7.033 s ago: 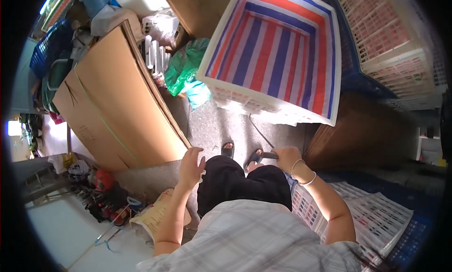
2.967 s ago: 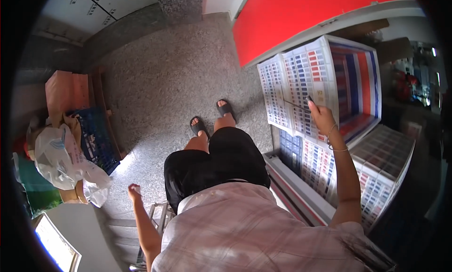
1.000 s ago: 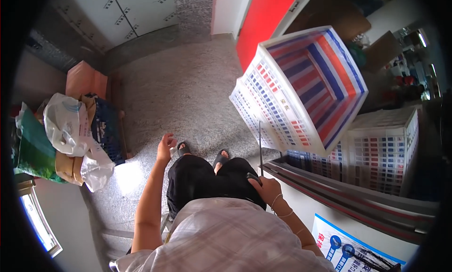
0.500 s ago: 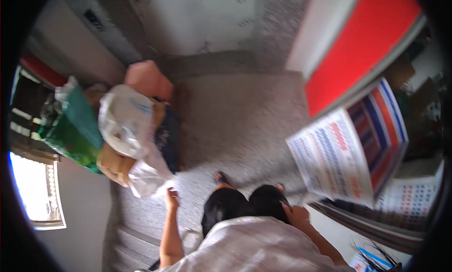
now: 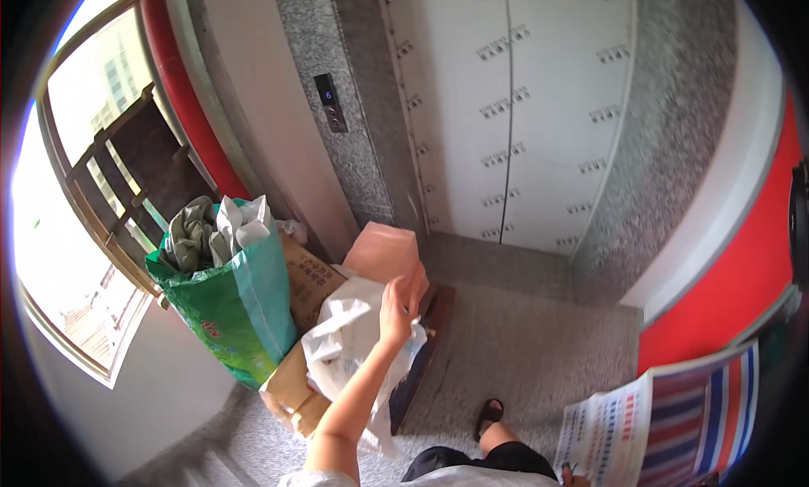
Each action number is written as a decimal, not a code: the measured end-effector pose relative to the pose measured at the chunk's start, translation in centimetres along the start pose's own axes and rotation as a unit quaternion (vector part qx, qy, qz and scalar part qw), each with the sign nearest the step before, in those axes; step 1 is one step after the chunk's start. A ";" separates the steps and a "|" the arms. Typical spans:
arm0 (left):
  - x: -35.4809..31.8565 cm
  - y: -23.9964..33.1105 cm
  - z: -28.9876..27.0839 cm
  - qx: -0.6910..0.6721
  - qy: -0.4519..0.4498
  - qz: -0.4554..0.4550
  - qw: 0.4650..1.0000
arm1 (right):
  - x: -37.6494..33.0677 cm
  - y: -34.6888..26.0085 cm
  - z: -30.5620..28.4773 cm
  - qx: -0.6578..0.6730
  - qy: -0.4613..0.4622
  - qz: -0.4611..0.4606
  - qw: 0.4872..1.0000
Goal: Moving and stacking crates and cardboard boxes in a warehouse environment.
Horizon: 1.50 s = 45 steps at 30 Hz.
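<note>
My left hand (image 5: 393,314) reaches over a heap of bags and boxes, its fingers curled at the top of a crumpled white plastic bag (image 5: 345,344). The bag appears pinched in them and drapes down the heap's front. Behind it stands a pink bag or box (image 5: 383,255). Left of it are a brown cardboard box (image 5: 308,276) and a tall green bag (image 5: 236,318) stuffed with cloth and white plastic. My right hand (image 5: 576,480) is mostly cut off at the lower edge, beside a printed sheet with red and blue stripes (image 5: 695,420); its fingers are not clear.
Ahead are closed, pale elevator doors (image 5: 506,125) with a call panel (image 5: 330,104) to their left. A window (image 5: 93,234) and a red pipe (image 5: 185,91) are at the left. A red panel (image 5: 716,293) borders the right. Grey floor (image 5: 531,335) lies before my sandalled foot.
My view has tilted up and turned, bringing the elevator doors into sight. My left hand has gone from low beside the heap up to the white plastic bag.
</note>
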State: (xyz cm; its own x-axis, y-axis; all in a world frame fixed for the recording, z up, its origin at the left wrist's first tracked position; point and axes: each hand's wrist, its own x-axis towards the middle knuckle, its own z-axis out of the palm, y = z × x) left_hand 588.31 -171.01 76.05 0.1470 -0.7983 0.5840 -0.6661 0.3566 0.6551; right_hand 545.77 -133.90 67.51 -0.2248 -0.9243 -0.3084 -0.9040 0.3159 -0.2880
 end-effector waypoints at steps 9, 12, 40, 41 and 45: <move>24.3 -22.6 6.7 -0.238 0.184 -0.133 0.944 | 21.6 -6.5 -5.2 -0.007 -0.007 0.004 1.000; 32.5 -22.0 7.7 -0.518 0.243 -0.296 0.765 | 27.4 -8.1 -8.0 -0.015 -0.012 0.040 0.999; 60.9 -45.0 10.4 -0.430 0.363 -0.242 0.790 | 43.7 -6.8 -4.4 0.012 -0.215 0.334 0.918; 59.9 -43.7 12.8 -0.390 0.394 -0.243 0.796 | 40.2 -6.6 -2.1 0.032 -0.219 0.365 0.904; 50.0 -38.1 23.1 -0.436 0.395 -0.438 0.679 | 29.2 -8.7 5.6 -0.028 -0.110 0.387 0.915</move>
State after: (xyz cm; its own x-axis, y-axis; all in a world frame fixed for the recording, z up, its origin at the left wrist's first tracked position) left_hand 604.18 -235.73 69.24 0.7843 -0.5027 -0.3636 0.5663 0.3406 0.7506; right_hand 549.05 -162.43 55.96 -0.7317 -0.3616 -0.5778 -0.5244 0.8402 0.1382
